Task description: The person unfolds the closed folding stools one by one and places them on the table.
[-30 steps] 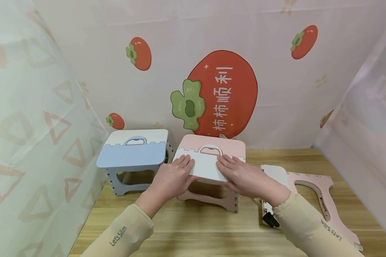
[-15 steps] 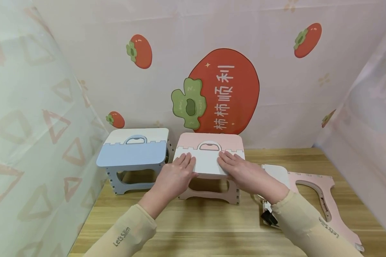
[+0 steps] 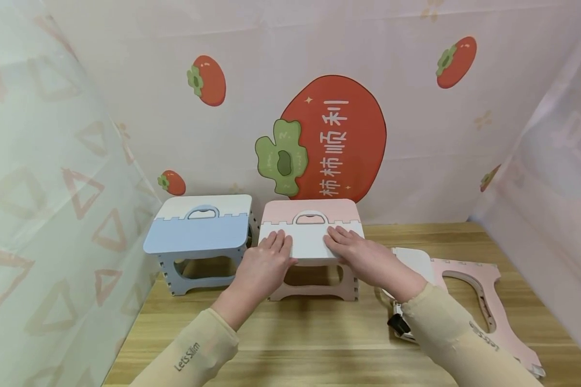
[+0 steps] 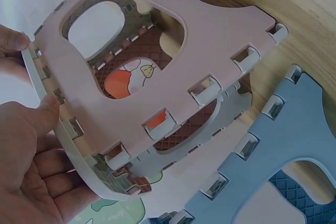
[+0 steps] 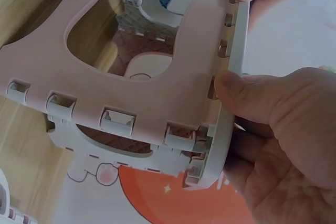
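A folding stool (image 3: 311, 243) with a pink and white top and pink legs stands upright in the middle of the head view. At the left of its front edge, my left hand (image 3: 266, 263) lays its fingers over the top, the thumb under the rim. Likewise my right hand (image 3: 365, 257) holds the front right, fingers on the white half. In the left wrist view the left thumb (image 4: 47, 111) presses the seat's underside near the pink leg panel (image 4: 110, 121). The right wrist view has the right thumb (image 5: 236, 90) below the seat rim (image 5: 223, 145).
Left of it a blue and white folding stool (image 3: 198, 235) stands upright, close by. To the right, another pink and white folding stool (image 3: 509, 332) lies on the wood-grain surface (image 3: 310, 344), with a black piece (image 3: 398, 324) at its near end. A persimmon-printed backdrop (image 3: 416, 177) rises behind.
The middle stool has shifted slightly left and back and turned a little, so its front edge lies straighter. Both hands moved with it, keeping their hold. The other two stools have stayed put.
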A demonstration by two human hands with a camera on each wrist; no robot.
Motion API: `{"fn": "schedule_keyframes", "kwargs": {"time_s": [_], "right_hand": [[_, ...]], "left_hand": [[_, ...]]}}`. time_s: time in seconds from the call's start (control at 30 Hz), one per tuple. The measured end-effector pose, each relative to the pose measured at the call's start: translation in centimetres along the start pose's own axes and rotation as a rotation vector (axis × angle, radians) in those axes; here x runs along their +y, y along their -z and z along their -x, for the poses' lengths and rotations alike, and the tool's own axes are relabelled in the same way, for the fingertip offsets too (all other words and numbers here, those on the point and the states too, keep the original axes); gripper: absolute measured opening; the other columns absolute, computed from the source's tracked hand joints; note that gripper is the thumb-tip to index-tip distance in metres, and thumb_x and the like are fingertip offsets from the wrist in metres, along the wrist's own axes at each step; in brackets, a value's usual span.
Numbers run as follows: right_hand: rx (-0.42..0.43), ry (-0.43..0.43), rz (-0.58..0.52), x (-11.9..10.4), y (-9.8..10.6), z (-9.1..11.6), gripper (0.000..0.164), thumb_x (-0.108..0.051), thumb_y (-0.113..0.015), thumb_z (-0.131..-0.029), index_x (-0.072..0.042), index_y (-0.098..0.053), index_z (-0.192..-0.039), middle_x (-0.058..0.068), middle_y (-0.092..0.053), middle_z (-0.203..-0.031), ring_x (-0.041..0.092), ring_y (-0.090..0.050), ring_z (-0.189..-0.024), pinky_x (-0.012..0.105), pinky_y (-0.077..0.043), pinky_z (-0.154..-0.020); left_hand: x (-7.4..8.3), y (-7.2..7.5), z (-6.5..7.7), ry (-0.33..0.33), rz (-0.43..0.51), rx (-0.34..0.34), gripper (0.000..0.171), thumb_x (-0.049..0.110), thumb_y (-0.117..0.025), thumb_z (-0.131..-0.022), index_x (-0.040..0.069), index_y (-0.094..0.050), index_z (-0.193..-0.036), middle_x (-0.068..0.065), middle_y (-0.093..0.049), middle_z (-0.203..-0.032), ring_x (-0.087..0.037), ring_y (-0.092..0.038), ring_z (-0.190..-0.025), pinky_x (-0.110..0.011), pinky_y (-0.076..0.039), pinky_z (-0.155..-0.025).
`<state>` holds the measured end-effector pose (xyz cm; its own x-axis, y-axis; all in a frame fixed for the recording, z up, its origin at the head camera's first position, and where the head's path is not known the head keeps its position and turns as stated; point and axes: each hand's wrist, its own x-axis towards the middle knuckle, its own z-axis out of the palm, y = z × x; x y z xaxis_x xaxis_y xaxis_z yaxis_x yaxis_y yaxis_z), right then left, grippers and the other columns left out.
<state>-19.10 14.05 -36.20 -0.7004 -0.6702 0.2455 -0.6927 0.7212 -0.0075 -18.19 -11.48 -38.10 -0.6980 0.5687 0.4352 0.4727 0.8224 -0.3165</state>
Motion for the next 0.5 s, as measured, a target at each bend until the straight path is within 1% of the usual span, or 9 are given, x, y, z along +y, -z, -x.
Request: {"fn": "schedule_keyframes", "kwargs": {"time_s": [0.27, 0.5], "right_hand": [[-0.007, -0.009, 0.011, 0.27, -0.11, -0.23, 0.049, -0.007, -0.073, -0.094, -0.006, -0.060, -0.141, 0.018, -0.055, -0.148, 0.041, -0.060, -0.127, 0.049, -0.061, -0.084], [-0.035, -0.012, 0.009, 0.35, -0.12, -0.66, 0.049, -0.007, -0.071, -0.095, -0.006, -0.058, -0.142, 0.019, -0.054, -0.149, 0.040, -0.057, -0.131, 0.051, -0.057, -0.095]], "left_hand": [[0.13, -0.17, -0.31, 0.024, -0.011, -0.005, 0.051, 0.039, -0.073, -0.094, 0.000, -0.068, -0.127, -0.017, -0.070, -0.127, -0.029, -0.069, -0.116, -0.041, -0.064, -0.075], [-0.11, -0.05, -0.46, 0.045, 0.004, -0.047, 0.051, 0.040, -0.072, -0.096, 0.001, -0.067, -0.128, -0.016, -0.070, -0.129, -0.029, -0.068, -0.118, -0.043, -0.064, -0.073]]}}
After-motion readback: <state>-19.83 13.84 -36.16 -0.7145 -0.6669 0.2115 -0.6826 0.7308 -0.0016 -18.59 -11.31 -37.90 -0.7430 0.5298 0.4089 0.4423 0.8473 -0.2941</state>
